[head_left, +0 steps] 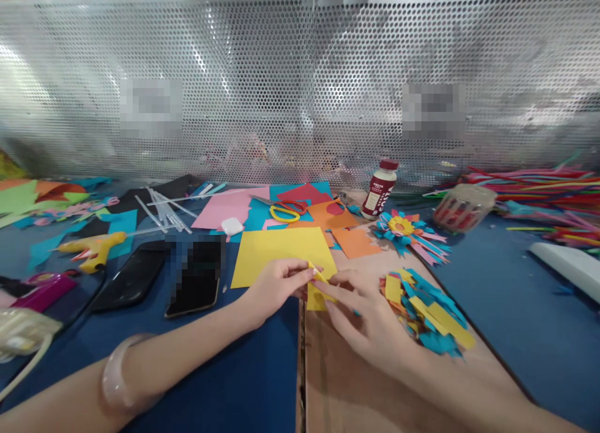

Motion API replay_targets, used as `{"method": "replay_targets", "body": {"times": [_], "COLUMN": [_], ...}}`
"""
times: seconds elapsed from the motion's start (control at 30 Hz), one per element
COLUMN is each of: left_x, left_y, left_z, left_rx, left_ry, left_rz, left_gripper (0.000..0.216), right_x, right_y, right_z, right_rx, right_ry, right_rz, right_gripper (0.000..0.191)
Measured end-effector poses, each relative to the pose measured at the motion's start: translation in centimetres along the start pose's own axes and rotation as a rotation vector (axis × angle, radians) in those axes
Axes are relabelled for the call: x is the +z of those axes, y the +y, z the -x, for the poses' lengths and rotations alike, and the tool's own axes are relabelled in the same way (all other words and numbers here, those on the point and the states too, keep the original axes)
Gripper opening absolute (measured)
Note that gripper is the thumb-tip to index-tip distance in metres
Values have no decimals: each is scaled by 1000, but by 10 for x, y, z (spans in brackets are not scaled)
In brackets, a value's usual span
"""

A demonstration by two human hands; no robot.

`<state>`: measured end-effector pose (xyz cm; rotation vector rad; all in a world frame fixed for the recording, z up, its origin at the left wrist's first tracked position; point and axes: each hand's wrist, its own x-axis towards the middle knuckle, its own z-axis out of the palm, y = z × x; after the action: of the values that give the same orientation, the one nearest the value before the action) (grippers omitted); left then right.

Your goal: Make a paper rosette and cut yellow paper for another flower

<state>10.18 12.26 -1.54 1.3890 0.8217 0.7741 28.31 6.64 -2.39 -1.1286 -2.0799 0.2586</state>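
Note:
A small folded piece of yellow paper (317,300) is pinched between both hands near the middle of the table. My left hand (280,286) closes thumb and fingers on its upper left edge. On the right side of the same piece, my right hand (363,308) presses with its fingertips; part of the paper is hidden behind them. A larger yellow sheet (267,252) lies flat just beyond my hands. Behind that sheet rest scissors (285,213) with yellow and red handles, on top of coloured paper.
Paper scraps (426,314) and a paper flower (400,225) lie to the right, near a bottle (379,189) and a clear jar (464,208). To the left are two phones (134,277), a yellow glue gun (96,248) and glue sticks (166,211). A perforated metal panel (281,77) stands behind.

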Motion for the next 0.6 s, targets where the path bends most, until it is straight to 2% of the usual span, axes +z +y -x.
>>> {"method": "replay_targets", "body": {"times": [0.13,0.23,0.4,0.6], "left_x": [1,2,1,1], "left_y": [1,2,2,-3], "left_z": [2,3,4,2], "left_rx": [62,95,157,166], "left_ry": [-34,-15,-12,-18], "left_rz": [-101,-214,-330,-248], "left_gripper": [32,29,30,25], "right_x": [-1,1,4,7], "right_y": [-4,-2,0,5], "right_z": [-2,-7,-11,-9], "right_rx": [287,414,508,545], "right_ry": [66,12,-25,-19], "right_rz": [-182,-257,-349,-427], "right_gripper": [20,19,21,25]}}
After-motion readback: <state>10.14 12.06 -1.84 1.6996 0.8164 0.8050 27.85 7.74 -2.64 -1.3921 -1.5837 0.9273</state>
